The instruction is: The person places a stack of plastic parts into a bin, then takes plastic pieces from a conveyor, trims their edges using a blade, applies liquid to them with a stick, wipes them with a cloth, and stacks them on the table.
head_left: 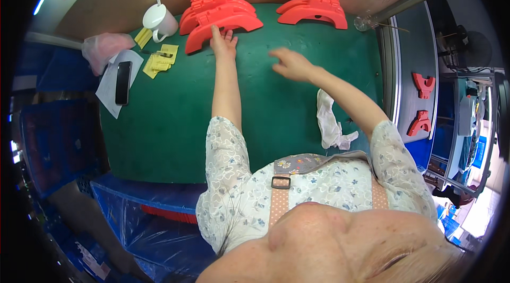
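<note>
At the far left-middle of the table, curved red plastic parts (223, 22) stand close together, one in front of another. My left hand (224, 45) reaches the near edge of the front part, its thumb against the red plastic and its fingers apart under the arch. The fingertips are partly hard to make out, but no closed grip shows. Over the middle of the table hangs my right hand (293, 64), empty, with its fingers loosely bent and apart. A second group of red arched parts (313, 11) stands at the far right, beyond that hand.
On the left are a white lidded mug (159, 22), yellow paper slips (161, 60), a black phone (122, 84) on white paper, and a pinkish plastic bag (106, 50). A white crumpled cloth (328, 121) lies near my right forearm. Two red pieces (423, 85) rest on the surface beyond the right-hand rail.
</note>
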The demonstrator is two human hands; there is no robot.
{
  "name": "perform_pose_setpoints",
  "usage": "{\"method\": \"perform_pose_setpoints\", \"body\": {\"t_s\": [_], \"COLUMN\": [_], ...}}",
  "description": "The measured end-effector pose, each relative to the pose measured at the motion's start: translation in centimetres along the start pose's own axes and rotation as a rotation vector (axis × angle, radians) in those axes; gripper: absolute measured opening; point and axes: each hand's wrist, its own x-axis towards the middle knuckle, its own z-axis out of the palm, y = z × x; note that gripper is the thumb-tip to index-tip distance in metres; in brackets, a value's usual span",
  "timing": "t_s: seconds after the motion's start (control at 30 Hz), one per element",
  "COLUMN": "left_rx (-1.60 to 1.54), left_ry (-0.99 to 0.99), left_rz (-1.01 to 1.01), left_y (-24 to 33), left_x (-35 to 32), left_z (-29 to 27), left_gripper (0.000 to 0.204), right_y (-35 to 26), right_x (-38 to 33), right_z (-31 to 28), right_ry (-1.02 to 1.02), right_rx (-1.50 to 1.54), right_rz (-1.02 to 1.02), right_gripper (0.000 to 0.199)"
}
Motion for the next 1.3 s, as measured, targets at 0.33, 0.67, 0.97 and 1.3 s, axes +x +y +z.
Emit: {"method": "perform_pose_setpoints", "body": {"t_s": [0.33, 0.67, 0.97, 1.3], "left_rx": [0.149, 0.207, 0.621, 0.692], "left_ry": [0.218, 0.313, -0.361, -0.417], "left_rz": [0.145, 0.399, 0.331, 0.275], "left_y": [-0.1, -3.6, -13.2, -12.4], "left_x": [0.3, 3.9, -15.7, -37.4], "left_z": [4.2, -1.1, -5.1, -7.6], "left_gripper": [0.052, 0.043, 0.059, 0.074], "right_y": [7.3, 4.7, 7.5, -0.5], "right_x": [-18.5, -22.5, -19.6, -17.5], "right_z": [-0.8, 1.2, 4.6, 3.5], "right_ry": [0.061, 0.141, 0.082, -0.194], "right_rx": [0.351, -0.131, -0.139, 0.944], "right_rz": [0.374, 0.205, -0.084, -0.007], "right_gripper": [0.03, 0.057, 0.031, 0.021]}}
